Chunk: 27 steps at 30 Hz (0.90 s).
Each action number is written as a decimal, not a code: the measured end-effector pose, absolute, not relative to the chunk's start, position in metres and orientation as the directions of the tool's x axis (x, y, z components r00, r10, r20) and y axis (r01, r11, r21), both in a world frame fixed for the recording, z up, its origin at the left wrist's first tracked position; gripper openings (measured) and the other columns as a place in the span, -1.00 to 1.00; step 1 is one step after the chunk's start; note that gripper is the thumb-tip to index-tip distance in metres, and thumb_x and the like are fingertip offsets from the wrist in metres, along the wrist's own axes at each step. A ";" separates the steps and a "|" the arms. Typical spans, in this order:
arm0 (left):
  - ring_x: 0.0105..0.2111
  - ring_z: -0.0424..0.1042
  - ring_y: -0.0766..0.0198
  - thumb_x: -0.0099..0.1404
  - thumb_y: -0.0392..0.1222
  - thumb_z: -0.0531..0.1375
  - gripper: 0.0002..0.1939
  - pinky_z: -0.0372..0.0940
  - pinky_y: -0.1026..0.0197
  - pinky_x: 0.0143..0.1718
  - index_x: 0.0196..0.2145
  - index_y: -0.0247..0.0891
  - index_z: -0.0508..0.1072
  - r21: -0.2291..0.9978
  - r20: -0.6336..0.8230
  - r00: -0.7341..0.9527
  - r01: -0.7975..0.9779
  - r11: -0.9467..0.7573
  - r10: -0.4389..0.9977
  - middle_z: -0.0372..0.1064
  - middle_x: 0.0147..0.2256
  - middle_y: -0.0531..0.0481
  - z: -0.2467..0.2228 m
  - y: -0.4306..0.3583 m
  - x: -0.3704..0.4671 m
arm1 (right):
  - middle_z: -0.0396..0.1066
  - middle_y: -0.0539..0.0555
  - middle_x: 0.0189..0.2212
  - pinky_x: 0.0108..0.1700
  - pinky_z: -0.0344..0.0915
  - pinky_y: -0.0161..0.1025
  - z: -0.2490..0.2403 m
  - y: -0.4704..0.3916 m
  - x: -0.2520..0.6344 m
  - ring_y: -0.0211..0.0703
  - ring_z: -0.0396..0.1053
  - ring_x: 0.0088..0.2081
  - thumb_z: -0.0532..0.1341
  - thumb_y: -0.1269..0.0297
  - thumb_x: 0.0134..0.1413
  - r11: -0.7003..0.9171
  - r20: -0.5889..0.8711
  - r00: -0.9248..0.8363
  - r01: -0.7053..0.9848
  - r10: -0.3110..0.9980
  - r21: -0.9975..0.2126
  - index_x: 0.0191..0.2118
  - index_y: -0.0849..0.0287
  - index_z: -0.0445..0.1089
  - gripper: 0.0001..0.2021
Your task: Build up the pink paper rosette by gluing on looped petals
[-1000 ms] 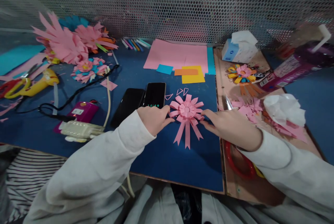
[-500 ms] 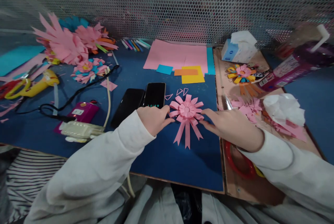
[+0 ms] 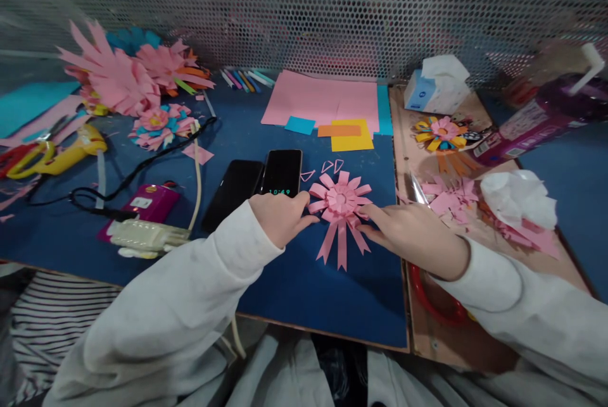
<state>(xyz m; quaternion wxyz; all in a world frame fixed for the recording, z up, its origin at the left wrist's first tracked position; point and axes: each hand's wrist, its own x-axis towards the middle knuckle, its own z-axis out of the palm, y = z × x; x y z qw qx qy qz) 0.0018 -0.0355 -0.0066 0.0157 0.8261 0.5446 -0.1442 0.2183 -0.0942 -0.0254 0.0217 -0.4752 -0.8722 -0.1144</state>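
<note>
A pink paper flower (image 3: 342, 202) with looped petals and several notched paper tails lies on the blue table between my two hands. My left hand (image 3: 281, 217) grips a petal loop at the flower's left side between thumb and forefinger. At its right side, my right hand (image 3: 412, 236) has thumb and fingers closed on the lower right petals, whose tips are partly hidden. Just above the flower lie small pink folded paper loops (image 3: 327, 167). Two phones (image 3: 282, 169) lie beside my left hand, one showing a clock.
Pink sheets (image 3: 323, 98) and small colour cards lie behind. At left are finished paper flowers (image 3: 121, 81), a yellow glue gun (image 3: 78, 152), cables and a power strip (image 3: 147, 237). Right: scissors (image 3: 418, 192), paper scraps, a tissue box (image 3: 432, 93), a purple bottle (image 3: 536, 116).
My right hand has moved slightly left and down, further onto the flower's lower right petals. My left hand and the flower stay almost in place.
</note>
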 end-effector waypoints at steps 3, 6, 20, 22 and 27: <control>-0.33 0.49 -0.08 0.20 0.23 0.08 -0.55 0.20 0.16 -0.42 -0.16 -0.13 0.47 -0.129 -0.260 0.361 0.906 -0.403 0.896 0.49 -0.45 -0.14 -0.007 -0.036 0.002 | 0.38 0.03 -0.66 -0.53 -0.27 -0.25 -0.025 -0.094 0.218 -0.25 0.27 -0.65 -0.03 0.17 0.25 0.518 0.145 -0.544 0.836 0.827 0.180 -0.25 0.23 0.33 -0.72; -0.33 0.49 -0.08 0.20 0.24 0.08 -0.54 0.21 0.16 -0.42 -0.17 -0.13 0.47 -0.126 -0.253 0.366 0.905 -0.406 0.895 0.49 -0.45 -0.13 -0.007 -0.036 0.002 | 0.38 0.03 -0.66 -0.52 -0.26 -0.25 -0.025 -0.093 0.217 -0.23 0.29 -0.64 -0.02 0.18 0.24 0.516 0.151 -0.546 0.833 0.824 0.198 -0.24 0.24 0.33 -0.73; -0.35 0.50 -0.08 0.20 0.25 0.06 -0.53 0.19 0.17 -0.43 -0.18 -0.14 0.47 -0.136 -0.244 0.372 0.901 -0.411 0.896 0.49 -0.47 -0.13 -0.007 -0.036 0.001 | 0.39 0.04 -0.65 -0.51 -0.24 -0.26 -0.026 -0.092 0.215 -0.20 0.31 -0.63 -0.01 0.18 0.24 0.506 0.122 -0.537 0.835 0.835 0.215 -0.24 0.24 0.33 -0.73; -0.36 0.50 -0.08 0.20 0.26 0.06 -0.52 0.19 0.17 -0.44 -0.18 -0.14 0.47 -0.138 -0.243 0.372 0.901 -0.412 0.896 0.48 -0.47 -0.12 -0.008 -0.036 0.001 | 0.40 0.05 -0.64 -0.51 -0.23 -0.26 -0.027 -0.092 0.215 -0.21 0.31 -0.63 -0.02 0.18 0.24 0.506 0.123 -0.537 0.835 0.834 0.215 -0.24 0.25 0.33 -0.73; -0.37 0.50 -0.06 0.19 0.26 0.08 -0.53 0.18 0.18 -0.45 -0.20 -0.14 0.47 -0.144 -0.239 0.372 0.900 -0.412 0.897 0.49 -0.47 -0.11 -0.007 -0.036 0.002 | 0.40 0.03 -0.65 -0.51 -0.24 -0.26 -0.025 -0.093 0.216 -0.19 0.34 -0.62 0.02 0.17 0.22 0.513 0.159 -0.548 0.831 0.821 0.216 -0.26 0.25 0.33 -0.74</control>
